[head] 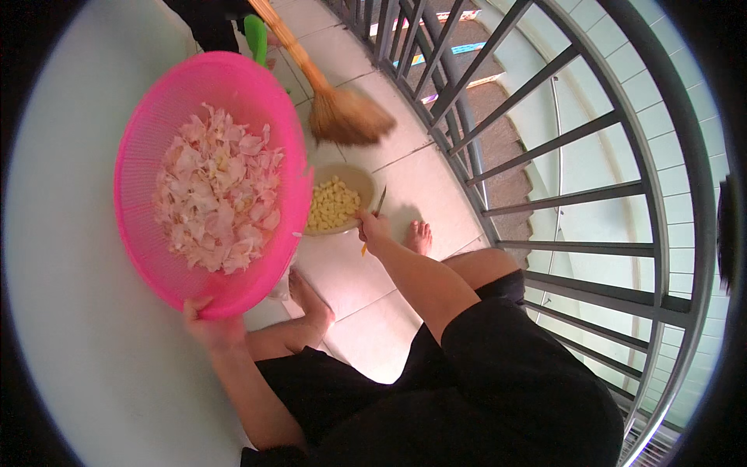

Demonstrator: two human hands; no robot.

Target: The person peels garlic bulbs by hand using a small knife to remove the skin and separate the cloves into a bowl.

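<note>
My left hand (pixel 213 324) grips the near rim of a large pink plastic colander (pixel 280 251), which is tilted and holds a heap of papery garlic skins (pixel 219 187). Beyond its right edge, a pale bowl (pixel 366 181) on the floor contains peeled garlic cloves (pixel 334 204). My right hand (pixel 373 226) is at the bowl's right rim, closed on a small knife (pixel 381 201) whose blade points away from me and whose yellow end shows below the fingers. The colander hides the bowl's left part.
A straw broom (pixel 350 117) touches or hovers over the tiled floor (pixel 408 169) beyond the bowl. Another person in dark clothing (pixel 210 23) is at the top left, near a green object (pixel 255 38). A metal railing (pixel 560 154) borders stairs on the right; a pale wall (pixel 76 233) stands left.
</note>
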